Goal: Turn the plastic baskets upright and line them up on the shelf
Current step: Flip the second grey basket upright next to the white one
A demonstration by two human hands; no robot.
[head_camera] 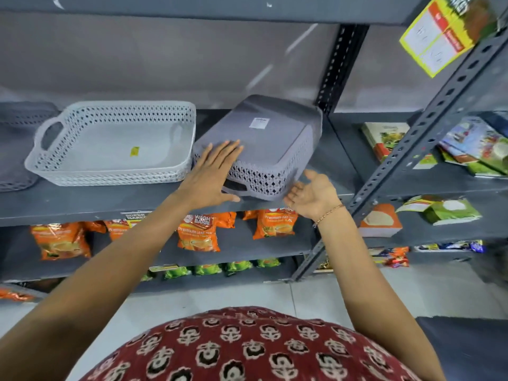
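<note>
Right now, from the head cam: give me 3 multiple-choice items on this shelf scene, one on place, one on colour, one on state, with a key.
1. Where does the white basket sit relative to the grey basket?
A. To its left, on the same shelf
B. Stacked on top of it
C. On the shelf below

2. What colour are the tea packs on the shelf below?
A. Blue
B. Orange
C. Black

3. How does the grey basket sit?
A. Upright, open side up
B. Upside down, base up
C. Lying on the floor

Key: 1 A, both rest on one shelf, white at left. 2 B, the pack fronts are orange. 3 B, its flat labelled base faces up, with the left hand flat on it and the right hand open at its corner.
</note>
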